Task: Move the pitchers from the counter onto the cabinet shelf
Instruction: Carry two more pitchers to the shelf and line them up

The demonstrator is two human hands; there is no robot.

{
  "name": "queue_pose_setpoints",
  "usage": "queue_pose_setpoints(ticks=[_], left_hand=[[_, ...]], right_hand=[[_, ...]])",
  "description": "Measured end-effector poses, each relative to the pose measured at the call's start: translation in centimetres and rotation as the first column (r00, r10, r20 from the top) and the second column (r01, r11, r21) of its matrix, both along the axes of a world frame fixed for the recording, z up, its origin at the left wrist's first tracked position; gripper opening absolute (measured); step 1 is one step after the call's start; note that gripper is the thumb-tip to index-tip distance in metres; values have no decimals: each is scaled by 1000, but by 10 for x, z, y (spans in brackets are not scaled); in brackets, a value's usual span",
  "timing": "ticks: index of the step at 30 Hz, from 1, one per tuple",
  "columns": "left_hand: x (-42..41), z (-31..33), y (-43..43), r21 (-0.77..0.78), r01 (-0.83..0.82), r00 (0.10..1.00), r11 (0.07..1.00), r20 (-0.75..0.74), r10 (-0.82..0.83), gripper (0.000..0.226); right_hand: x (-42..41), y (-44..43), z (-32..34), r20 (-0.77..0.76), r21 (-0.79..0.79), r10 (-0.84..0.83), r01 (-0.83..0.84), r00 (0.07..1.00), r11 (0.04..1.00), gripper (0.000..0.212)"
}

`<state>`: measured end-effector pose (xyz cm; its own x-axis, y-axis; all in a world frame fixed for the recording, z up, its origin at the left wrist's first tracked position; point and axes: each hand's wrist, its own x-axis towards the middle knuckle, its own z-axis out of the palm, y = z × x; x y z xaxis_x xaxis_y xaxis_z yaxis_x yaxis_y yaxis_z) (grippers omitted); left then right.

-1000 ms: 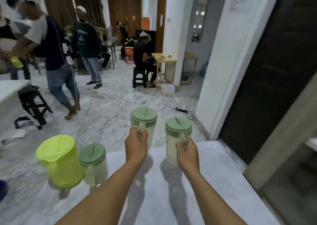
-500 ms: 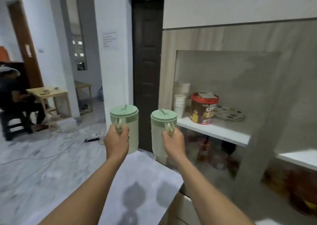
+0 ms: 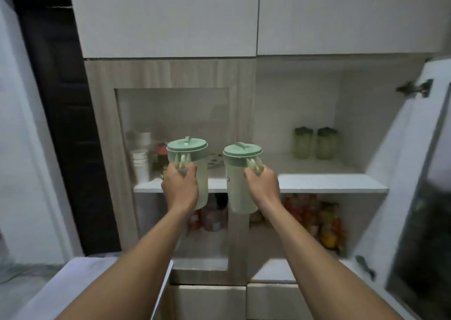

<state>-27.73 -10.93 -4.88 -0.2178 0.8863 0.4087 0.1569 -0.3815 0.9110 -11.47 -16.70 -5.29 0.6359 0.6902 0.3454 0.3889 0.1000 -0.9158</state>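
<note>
I hold two pale pitchers with green lids in the air in front of the cabinet. My left hand (image 3: 180, 185) grips the handle of the left pitcher (image 3: 195, 156). My right hand (image 3: 262, 184) grips the handle of the right pitcher (image 3: 236, 173). Both pitchers are upright and hang just before the white cabinet shelf (image 3: 329, 184), about level with its front edge. Two more green-lidded pitchers (image 3: 316, 144) stand at the back of that shelf on the right.
The right cabinet door (image 3: 402, 173) stands open at the right. The left part is behind a glass door (image 3: 170, 114), with stacked paper cups (image 3: 141, 163) and a tin behind it. Colourful packets (image 3: 317, 219) fill the lower shelf. The counter corner (image 3: 80, 278) lies lower left.
The view has swung right from the counter and room to face the cabinet. Both hands have carried their pitchers up to the level of the shelf.
</note>
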Motion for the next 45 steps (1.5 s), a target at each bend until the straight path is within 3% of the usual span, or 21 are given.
queue_pose_setpoints(ticks=[7,16,30,45], left_hand=[[98,20,-30,26,219,976,975,-19,-219,17],[222,28,-33,14,397,918,918,13,-397,16],[413,28,42,-9,279,960,960,-1,-279,16],[495,-1,166,-50,144,990,988,9,-144,13]], right_hand=[[86,-56,20,-5,9,-223,223,975,975,21],[195,-74,32,-34,31,-354,355,935,934,22],[373,4,28,-56,25,-249,251,967,968,20],[455,137,-6,-106,-26,-174,172,979,985,13]])
